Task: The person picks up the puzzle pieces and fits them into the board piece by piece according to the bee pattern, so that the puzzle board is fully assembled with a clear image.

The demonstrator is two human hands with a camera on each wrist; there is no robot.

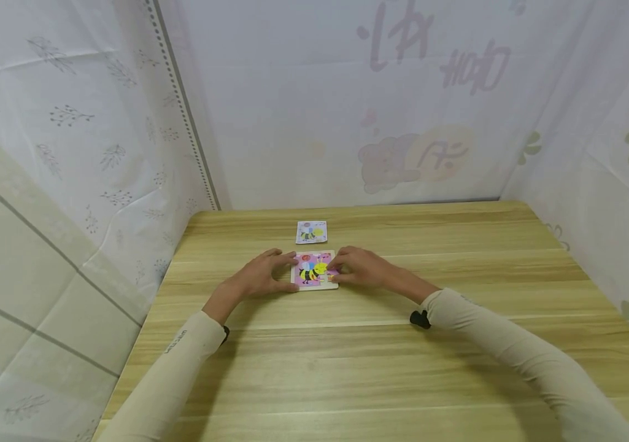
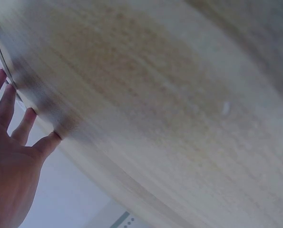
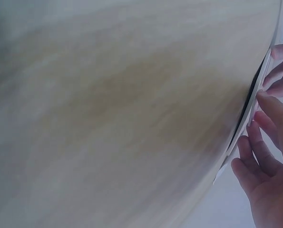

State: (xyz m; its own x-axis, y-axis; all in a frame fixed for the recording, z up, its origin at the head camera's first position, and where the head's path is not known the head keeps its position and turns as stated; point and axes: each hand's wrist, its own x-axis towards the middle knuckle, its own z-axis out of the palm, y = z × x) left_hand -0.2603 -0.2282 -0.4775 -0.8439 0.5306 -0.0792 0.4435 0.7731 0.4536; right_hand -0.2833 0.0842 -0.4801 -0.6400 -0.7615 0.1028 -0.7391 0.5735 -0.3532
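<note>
A small jigsaw puzzle board [image 1: 310, 289] with a pale frame and a yellow-and-black striped bee on pink lies flat on the table. My left hand [image 1: 261, 273] rests at its left side, index finger near the upper corner and thumb near the lower one. In the left wrist view the fingers of that hand [image 2: 15, 147] are spread, their tips at the board and tabletop. Over the right part of the picture, my right hand [image 1: 361, 267] pinches a puzzle piece [image 1: 332, 278] between thumb and fingertips. Those fingertips partly cover the piece. The right wrist view catches this hand [image 3: 274, 185] beside the board's edge.
Just beyond the board lies a card [image 1: 311, 232] with a matching bee picture. The wood-grain table [image 1: 314, 368] reaches back to a printed white curtain [image 1: 303, 123], with more curtain along both sides. Dark straps show at both wrists, below the light sleeves.
</note>
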